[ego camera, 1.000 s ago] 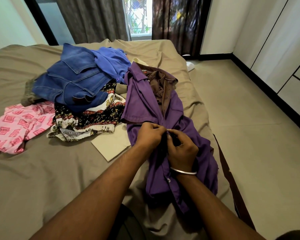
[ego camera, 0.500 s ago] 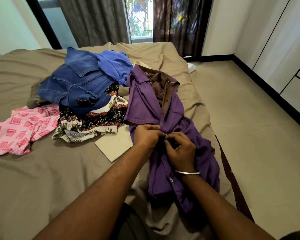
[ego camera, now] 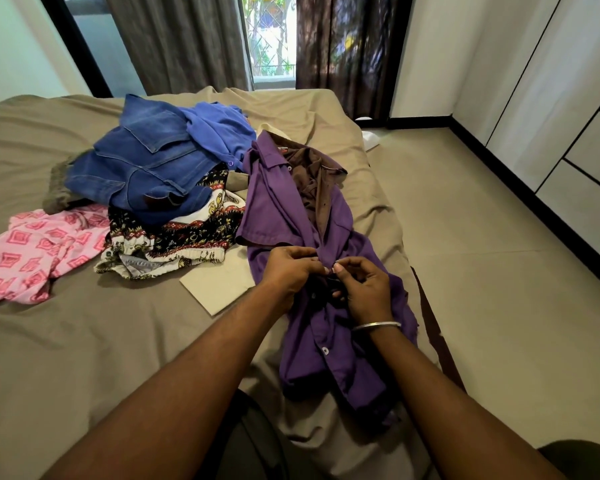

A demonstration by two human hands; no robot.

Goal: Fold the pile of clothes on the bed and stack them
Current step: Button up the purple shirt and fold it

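Note:
A purple button shirt (ego camera: 281, 209) lies lengthwise along the right side of the bed (ego camera: 84, 341), its hem near me. My left hand (ego camera: 288, 268) and my right hand (ego camera: 364, 289) meet at its front placket, each pinching the purple cloth around a button. A brown garment (ego camera: 312, 181) shows inside the open collar. Left of the shirt is a pile: a blue denim garment (ego camera: 142, 171), a bright blue shirt (ego camera: 219, 129), a black patterned cloth (ego camera: 177, 240) and a pink patterned cloth (ego camera: 32, 251).
A flat beige folded piece (ego camera: 219, 285) lies just left of my left hand. The bed's right edge runs beside the tiled floor (ego camera: 499, 271). Curtains (ego camera: 187, 39) and a window stand behind the bed, and white cupboard doors (ego camera: 568, 98) line the right wall.
Both hands stay on the shirt's placket, with the fingers shifting slightly at the button. My head has tilted, so the whole scene sits lower in view.

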